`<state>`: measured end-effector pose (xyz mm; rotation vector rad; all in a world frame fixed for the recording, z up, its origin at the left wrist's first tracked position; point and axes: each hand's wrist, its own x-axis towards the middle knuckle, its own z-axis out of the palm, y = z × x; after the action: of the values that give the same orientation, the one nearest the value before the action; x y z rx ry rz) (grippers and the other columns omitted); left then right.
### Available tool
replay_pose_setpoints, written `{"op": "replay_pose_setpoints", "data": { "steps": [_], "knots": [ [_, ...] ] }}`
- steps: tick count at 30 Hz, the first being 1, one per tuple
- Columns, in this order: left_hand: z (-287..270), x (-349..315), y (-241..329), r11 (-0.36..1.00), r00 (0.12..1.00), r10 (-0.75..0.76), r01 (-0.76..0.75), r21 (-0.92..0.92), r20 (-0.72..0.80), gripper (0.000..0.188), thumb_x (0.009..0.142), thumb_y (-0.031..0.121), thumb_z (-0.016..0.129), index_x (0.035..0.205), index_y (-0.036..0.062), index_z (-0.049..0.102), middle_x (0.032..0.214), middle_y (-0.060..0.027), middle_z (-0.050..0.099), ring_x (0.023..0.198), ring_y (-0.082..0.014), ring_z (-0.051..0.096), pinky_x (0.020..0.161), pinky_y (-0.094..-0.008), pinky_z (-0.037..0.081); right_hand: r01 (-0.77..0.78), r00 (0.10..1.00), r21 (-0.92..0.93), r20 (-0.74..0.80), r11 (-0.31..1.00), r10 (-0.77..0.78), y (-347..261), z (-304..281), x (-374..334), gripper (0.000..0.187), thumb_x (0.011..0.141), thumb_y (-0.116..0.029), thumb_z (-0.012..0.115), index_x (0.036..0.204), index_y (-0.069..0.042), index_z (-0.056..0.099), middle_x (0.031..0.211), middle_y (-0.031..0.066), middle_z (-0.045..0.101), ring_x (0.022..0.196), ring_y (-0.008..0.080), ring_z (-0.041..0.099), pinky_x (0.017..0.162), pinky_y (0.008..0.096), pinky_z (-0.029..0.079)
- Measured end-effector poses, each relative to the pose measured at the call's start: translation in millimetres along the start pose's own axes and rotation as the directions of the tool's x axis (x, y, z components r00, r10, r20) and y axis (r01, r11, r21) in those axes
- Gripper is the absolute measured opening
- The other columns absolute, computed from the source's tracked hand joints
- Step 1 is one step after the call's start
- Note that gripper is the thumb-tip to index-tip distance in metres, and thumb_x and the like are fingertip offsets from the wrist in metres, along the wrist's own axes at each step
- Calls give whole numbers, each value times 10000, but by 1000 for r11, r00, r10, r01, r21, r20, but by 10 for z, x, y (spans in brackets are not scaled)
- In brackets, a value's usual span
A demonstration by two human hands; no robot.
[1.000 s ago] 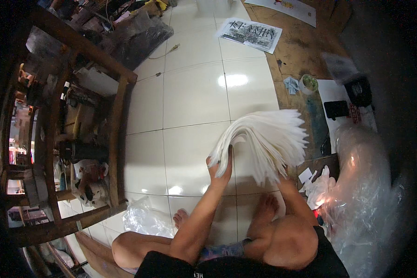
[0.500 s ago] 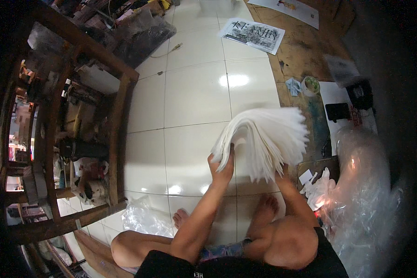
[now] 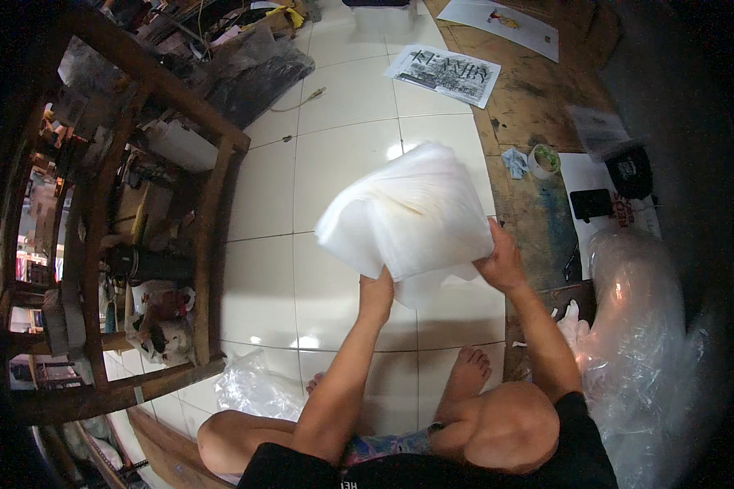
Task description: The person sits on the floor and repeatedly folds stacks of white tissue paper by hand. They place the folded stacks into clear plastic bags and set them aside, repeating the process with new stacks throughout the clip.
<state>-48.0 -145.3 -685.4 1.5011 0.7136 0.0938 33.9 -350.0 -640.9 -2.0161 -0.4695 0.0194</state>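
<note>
A thick stack of thin white sheets hangs over the tiled floor, bent and fanned, with a faint yellowish mark near its middle. My left hand grips its near edge from below; its fingertips are hidden behind the sheets. At the stack's right corner, my right hand is closed on the edge, with the fingers partly underneath. Some lower sheets sag loose between the two hands.
Wooden shelving stands on the left. Crumpled clear plastic lies by my left leg, a large clear plastic bundle on the right. A brown board carries a printed sheet, a cup and a blue rag.
The stack has swung left and flattened out from a folded, drooping bundle. My right hand has moved up and away from me, to the stack's right corner; the left hand has shifted slightly.
</note>
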Motion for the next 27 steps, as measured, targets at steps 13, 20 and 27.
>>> {"op": "replay_pose_setpoints", "data": {
  "steps": [13, 20, 27],
  "knots": [
    [270, -337, 1946, -38, 404, 662, -823, 566, 632, 1086, 574, 332, 797, 1376, -35, 163, 1275, -228, 417, 1189, -357, 408, 1052, -486, 244, 378, 866, -744, 494, 552, 72, -1236, -330, 777, 277, 698, -111, 645, 962, -82, 565, 794, 141, 652, 746, 300, 647, 617, 417, 508],
    [403, -74, 2145, 171, 644, 96, -762, 625, 759, 1104, 593, 334, 775, 1379, -60, 107, 944, -223, 618, 954, -370, 569, 960, -413, 376, 481, 865, -698, 477, 530, -157, -1279, -470, 816, 110, 680, -82, 627, 789, -72, 634, 700, 118, 650, 666, 272, 656, 583, 380, 517],
    [632, 12, 2242, 48, 685, 157, -725, 687, 712, 878, 612, 266, 733, 1311, -25, 289, 889, -228, 622, 864, -363, 601, 793, -430, 471, 432, 896, -721, 412, 542, -166, -1211, -612, 914, 209, 642, -115, 676, 840, -73, 621, 718, 125, 650, 714, 278, 649, 676, 391, 506]
  ]
}}
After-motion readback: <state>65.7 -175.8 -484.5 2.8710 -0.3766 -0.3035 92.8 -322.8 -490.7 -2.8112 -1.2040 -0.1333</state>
